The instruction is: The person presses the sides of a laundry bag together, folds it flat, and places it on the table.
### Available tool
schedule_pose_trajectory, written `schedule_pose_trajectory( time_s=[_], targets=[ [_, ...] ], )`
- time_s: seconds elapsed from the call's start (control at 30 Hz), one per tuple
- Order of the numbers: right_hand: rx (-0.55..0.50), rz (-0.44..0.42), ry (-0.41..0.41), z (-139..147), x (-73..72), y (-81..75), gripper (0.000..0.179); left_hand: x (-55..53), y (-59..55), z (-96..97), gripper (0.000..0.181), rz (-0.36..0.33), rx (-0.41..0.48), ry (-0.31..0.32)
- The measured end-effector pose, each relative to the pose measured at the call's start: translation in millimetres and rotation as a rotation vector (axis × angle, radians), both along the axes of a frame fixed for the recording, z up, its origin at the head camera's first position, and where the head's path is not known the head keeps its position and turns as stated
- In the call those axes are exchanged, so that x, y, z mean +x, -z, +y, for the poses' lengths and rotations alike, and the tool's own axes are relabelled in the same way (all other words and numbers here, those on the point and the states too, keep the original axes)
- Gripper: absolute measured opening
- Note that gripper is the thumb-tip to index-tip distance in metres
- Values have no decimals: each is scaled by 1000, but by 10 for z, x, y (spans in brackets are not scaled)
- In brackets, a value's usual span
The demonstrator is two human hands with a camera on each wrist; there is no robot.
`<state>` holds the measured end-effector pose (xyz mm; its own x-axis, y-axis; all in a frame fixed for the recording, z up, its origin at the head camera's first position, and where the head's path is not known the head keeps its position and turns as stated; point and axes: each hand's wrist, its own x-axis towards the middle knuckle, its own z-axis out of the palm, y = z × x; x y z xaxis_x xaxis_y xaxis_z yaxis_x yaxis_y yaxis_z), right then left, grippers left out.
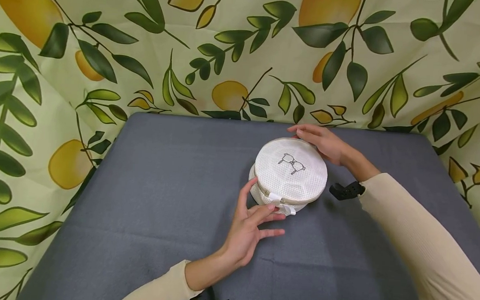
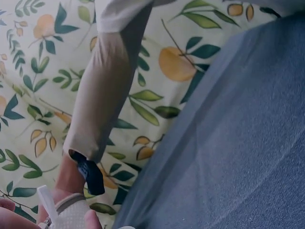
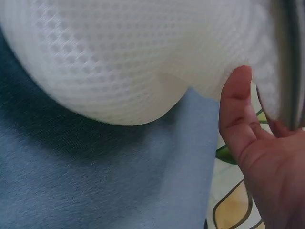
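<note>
A round white mesh laundry bag (image 1: 290, 174) with a zipped rim and a drawing of glasses on its top is right of the table's middle. White tabs (image 1: 287, 209) stick out at its front. My left hand (image 1: 245, 232) is at the bag's front left, fingers spread and mostly straight. Its index fingertip touches the edge, and the thumb is beside the tabs. Behind the bag's far right side, my right hand (image 1: 323, 142) holds it, thumb against the mesh in the right wrist view. The fingers behind the bag are partly hidden there.
A grey cloth covers the table (image 1: 175, 178). Patterned fabric (image 1: 235, 57) with fruit and leaves hangs along the back and sides. Dark straps (image 1: 345, 190) circle both wrists, below light sleeves (image 1: 411, 244).
</note>
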<state>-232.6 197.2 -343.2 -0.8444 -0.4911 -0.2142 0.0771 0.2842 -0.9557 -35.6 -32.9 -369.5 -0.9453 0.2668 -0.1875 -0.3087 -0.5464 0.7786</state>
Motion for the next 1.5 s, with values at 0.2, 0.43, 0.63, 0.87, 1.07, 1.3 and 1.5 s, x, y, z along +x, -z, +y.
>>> schedule_pose_trajectory(
  time_s=[0.2, 0.43, 0.63, 0.87, 1.07, 1.3, 1.5],
  targets=[
    [-71, -14, -3, 52, 54, 69, 43, -91, 44, 72, 71, 38, -39, -11],
    [-64, -17, -14, 52, 91, 154, 40, -206, 127, 76, 69, 33, -91, -14],
    [41, 97, -31, -24, 78, 174, 42, -312, 176, 105, 70, 59, -121, -48],
    [91, 105, -46, -92, 84, 218, 42, -427, 244, 149, 69, 102, -126, -118],
    [87, 97, -83, -169, 106, 238, 40, -496, 283, 171, 70, 156, -128, -143],
    [98, 91, -114, -249, 109, 276, 42, -575, 347, 154, 70, 194, -181, -184],
    [68, 27, -101, -292, 128, 288, 46, -608, 378, 136, 77, 229, -151, -172]
  ],
)
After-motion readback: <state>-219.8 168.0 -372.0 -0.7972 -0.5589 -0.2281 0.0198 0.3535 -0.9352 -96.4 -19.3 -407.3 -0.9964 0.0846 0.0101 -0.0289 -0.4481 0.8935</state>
